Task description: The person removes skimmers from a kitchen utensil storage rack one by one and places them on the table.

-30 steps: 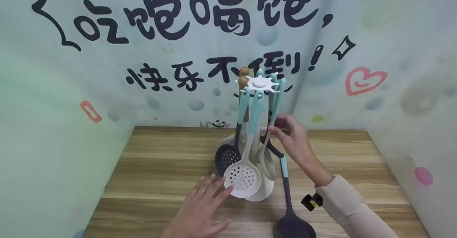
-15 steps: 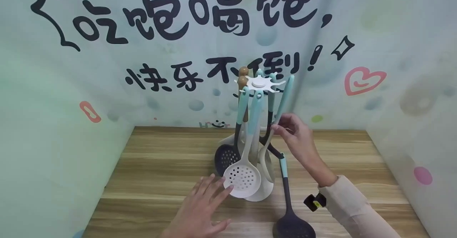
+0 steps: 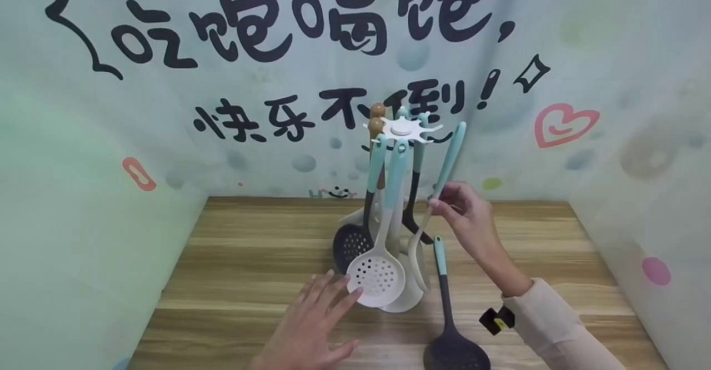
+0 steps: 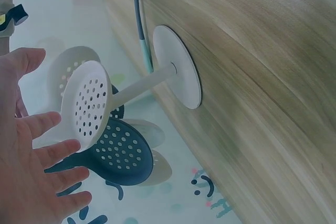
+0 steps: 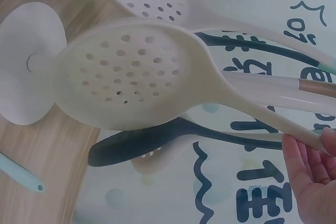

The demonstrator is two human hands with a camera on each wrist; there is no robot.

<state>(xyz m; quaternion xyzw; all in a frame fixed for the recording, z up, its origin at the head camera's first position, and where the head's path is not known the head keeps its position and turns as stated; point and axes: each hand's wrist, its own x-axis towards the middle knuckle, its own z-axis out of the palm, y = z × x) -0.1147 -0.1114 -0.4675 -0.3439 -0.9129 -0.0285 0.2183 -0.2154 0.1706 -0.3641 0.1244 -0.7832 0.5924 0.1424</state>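
My right hand [image 3: 469, 220] pinches a cream skimmer with a turquoise handle [image 3: 451, 156] by its thin stem. The handle's top leans right, apart from the white rack [image 3: 401, 129]; in the right wrist view its perforated head [image 5: 126, 72] fills the middle. Several utensils hang on the rack, among them a white skimmer [image 3: 376, 277] in front and a dark skimmer [image 3: 353, 248] at the left. My left hand [image 3: 314, 320] is spread, its fingertips at the white skimmer's rim; I cannot tell if they touch. In the left wrist view its fingers are extended beside that skimmer.
A dark skimmer with a turquoise handle tip [image 3: 455, 353] lies on the wooden table [image 3: 239, 264], right of the rack's round white base [image 4: 181, 72]. A printed cloth [image 3: 278, 164] stands behind, with pale side walls left and right.
My right hand has moved right and slightly down with the cream skimmer; its handle top has come away from the rack's hook and tilts right. The left hand stays put.
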